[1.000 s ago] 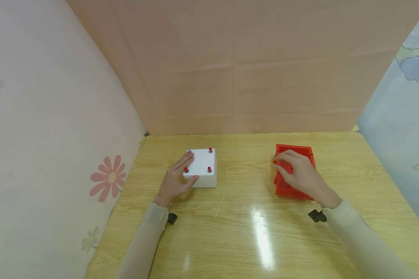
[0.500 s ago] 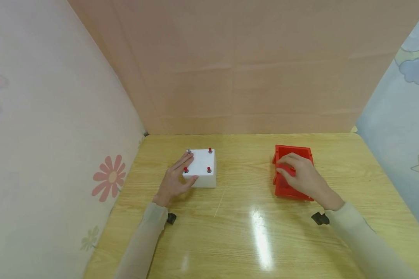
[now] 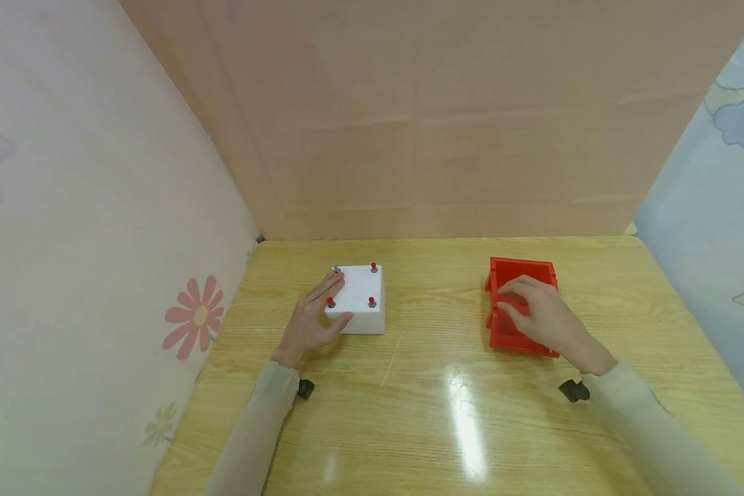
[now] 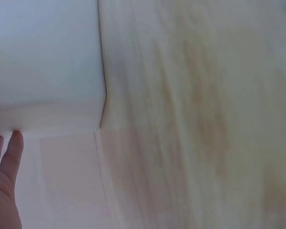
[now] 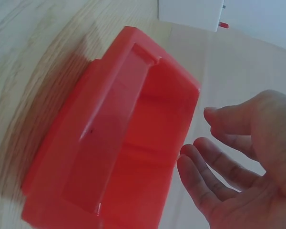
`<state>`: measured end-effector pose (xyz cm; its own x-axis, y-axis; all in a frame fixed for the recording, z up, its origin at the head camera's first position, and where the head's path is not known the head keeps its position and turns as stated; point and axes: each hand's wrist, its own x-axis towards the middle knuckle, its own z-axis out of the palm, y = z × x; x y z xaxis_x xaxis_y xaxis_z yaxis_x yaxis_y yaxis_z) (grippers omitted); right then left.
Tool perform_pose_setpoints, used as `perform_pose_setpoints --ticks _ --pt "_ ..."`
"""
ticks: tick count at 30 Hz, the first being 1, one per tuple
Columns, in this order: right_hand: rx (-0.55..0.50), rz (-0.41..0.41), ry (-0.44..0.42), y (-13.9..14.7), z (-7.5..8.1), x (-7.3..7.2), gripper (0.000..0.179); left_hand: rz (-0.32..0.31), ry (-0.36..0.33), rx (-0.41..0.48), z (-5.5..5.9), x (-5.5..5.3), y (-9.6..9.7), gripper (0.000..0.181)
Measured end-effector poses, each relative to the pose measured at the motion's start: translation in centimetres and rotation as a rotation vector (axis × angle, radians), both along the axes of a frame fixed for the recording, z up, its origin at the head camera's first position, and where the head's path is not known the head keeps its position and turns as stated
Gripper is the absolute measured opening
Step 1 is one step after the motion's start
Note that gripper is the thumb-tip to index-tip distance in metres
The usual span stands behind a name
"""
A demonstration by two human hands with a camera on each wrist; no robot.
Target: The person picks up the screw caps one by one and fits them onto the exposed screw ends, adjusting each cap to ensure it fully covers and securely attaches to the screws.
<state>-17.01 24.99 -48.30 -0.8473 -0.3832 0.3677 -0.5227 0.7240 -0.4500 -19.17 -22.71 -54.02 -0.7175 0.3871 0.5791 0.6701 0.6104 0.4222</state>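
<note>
In the head view a white box (image 3: 361, 289) stands on the table, with small metal posts at its top corners. Red tips (image 3: 374, 267) cap three of them; the far-left post (image 3: 336, 269) looks bare metal. My left hand (image 3: 310, 324) rests against the box's left side, fingers on the top and thumb at the front edge. Over the red bin (image 3: 521, 344) hovers my right hand (image 3: 548, 324), its fingers loosely bent. The right wrist view shows that hand (image 5: 248, 167) beside the bin's rim, thumb and fingers apart, nothing visibly held. It hides part of the bin's inside.
The wooden table (image 3: 434, 406) stretches between the box and the bin. A brown paper-like panel (image 3: 409, 138) rises behind it, with patterned walls on the left (image 3: 99, 275) and right (image 3: 725, 227). Dark wrist cameras (image 3: 574, 390) hang under the sleeves.
My right hand has drawn slightly right and toward me above the red bin, its fingertips uncovering more of the left rim. The left hand and the white box have stayed put.
</note>
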Motion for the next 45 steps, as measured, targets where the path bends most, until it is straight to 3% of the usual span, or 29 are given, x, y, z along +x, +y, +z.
perform_pose_setpoints --ticks 15,26,37,45 --pt "0.053 0.004 -0.042 0.8 -0.4 0.1 0.025 0.001 -0.008 -0.002 0.3 0.1 0.1 0.071" --pt "0.121 0.019 -0.173 1.0 -0.5 -0.2 0.025 0.0 -0.025 -0.006 0.0 0.3 0.1 0.07" --pt "0.187 0.08 -0.221 1.2 -1.0 -1.3 0.02 0.018 -0.03 -0.014 0.2 0.2 0.0 0.071" --pt "0.211 0.109 -0.349 1.0 -0.7 -1.7 0.018 0.01 -0.019 -0.012 0.1 0.2 0.0 0.07"
